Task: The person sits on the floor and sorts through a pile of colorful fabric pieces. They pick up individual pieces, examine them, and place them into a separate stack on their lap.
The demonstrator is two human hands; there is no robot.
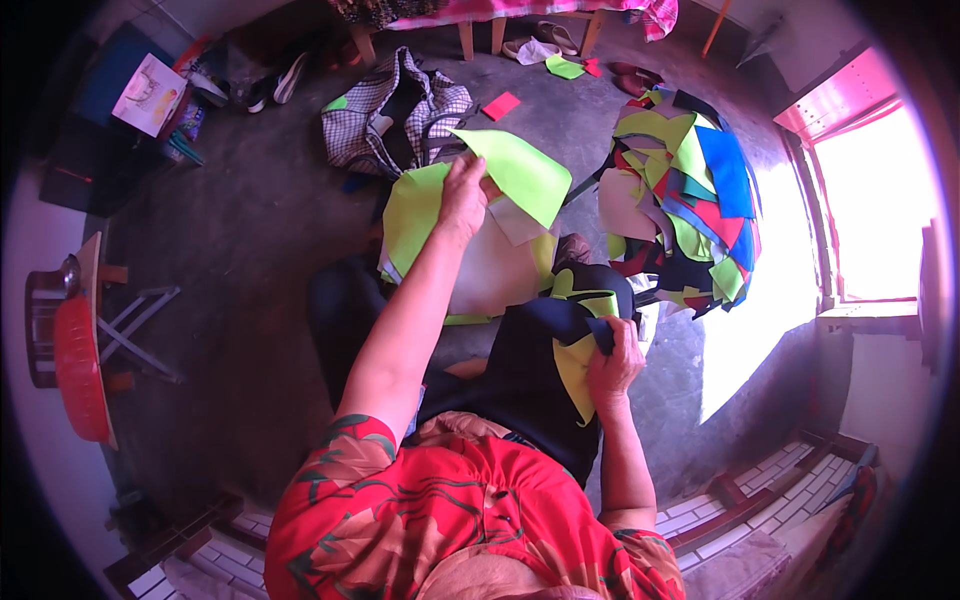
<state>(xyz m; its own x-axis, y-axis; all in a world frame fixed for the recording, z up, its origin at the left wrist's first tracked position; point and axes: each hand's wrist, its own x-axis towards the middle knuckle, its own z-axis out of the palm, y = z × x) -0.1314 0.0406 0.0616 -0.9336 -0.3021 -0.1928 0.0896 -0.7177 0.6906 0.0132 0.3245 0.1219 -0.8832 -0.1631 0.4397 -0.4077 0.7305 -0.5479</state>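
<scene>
My left hand [465,197] is reached forward, its fingers pinching the edge of a bright lime-green fabric piece [525,178]. That piece hangs over a stack of lime and pale cloth pieces [485,270] in front of my knees. On my lap to the right, my right hand [615,362] is closed on a small bunch of fabric scraps; a yellow scrap [574,375] hangs below its fingers and a dark bit shows at the fingertips. More narrow lime scraps [598,305] lie on my dark-clothed right knee.
At the right stands a large heap of mixed fabric scraps [680,200]. A checked bag [350,125] lies ahead on the concrete floor, near a red scrap [501,106]. Shoes [290,80] rest further back. At the left are a red basin [80,370] and a metal pot [45,325].
</scene>
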